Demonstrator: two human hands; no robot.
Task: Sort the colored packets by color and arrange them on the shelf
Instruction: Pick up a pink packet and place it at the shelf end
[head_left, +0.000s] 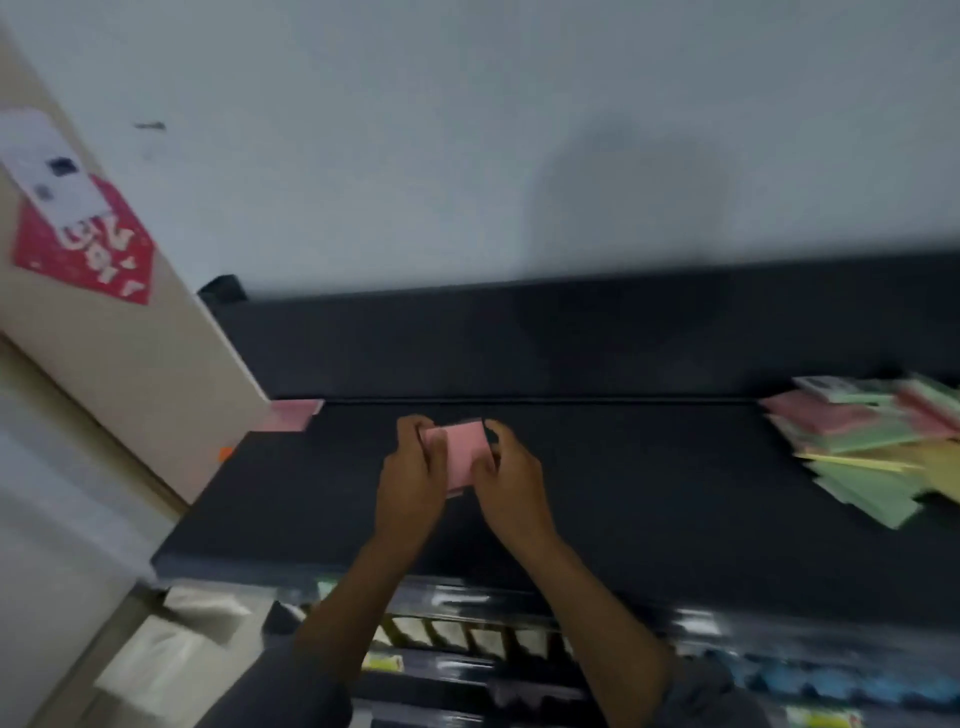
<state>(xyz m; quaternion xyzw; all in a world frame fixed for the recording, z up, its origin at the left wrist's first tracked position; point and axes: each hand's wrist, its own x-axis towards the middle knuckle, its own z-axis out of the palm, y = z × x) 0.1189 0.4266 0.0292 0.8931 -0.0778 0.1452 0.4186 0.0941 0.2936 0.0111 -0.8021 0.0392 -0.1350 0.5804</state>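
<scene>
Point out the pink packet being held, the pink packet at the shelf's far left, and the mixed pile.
held pink packet (460, 451), head view, its face.
far-left pink packet (291, 414), head view, its middle.
mixed pile (872, 441), head view, a green packet.

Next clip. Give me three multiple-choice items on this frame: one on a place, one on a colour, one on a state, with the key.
1. Where does the mixed pile of packets lie on the shelf?
A. right end
B. left end
C. centre

2. What colour is the held packet?
A. green
B. yellow
C. pink

3. How is that packet held?
A. left hand only
B. both hands
C. lying free

Key: 1 A, the pile sits at the right edge; 2 C, it shows pink; 3 B, the right hand grips it too.
</scene>
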